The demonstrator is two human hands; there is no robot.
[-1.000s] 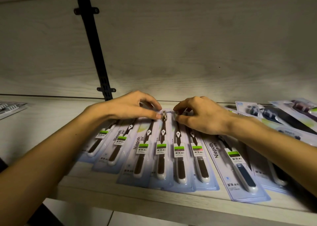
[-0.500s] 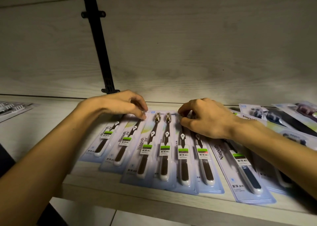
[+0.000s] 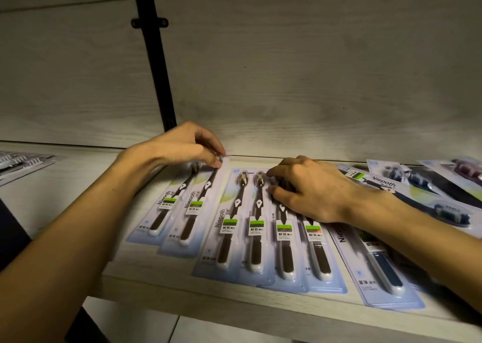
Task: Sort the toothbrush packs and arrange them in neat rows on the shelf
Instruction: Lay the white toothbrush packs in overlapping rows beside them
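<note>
toothbrush packs (image 3: pixel 257 228) lie beneath both hands: left (image 3: pixel 182 147), right (image 3: pixel 310 189).

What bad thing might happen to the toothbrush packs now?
1. The packs under the right hand overlap one another, so a sideways push may well slide several at once and spoil the row.
2. The bottom ends of those middle packs lie close to the front edge of the shelf; a pull toward the person might tip one off.
3. The left hand pinches the top of the two left packs, which sit aslant; letting go now could leave them crooked.
</note>
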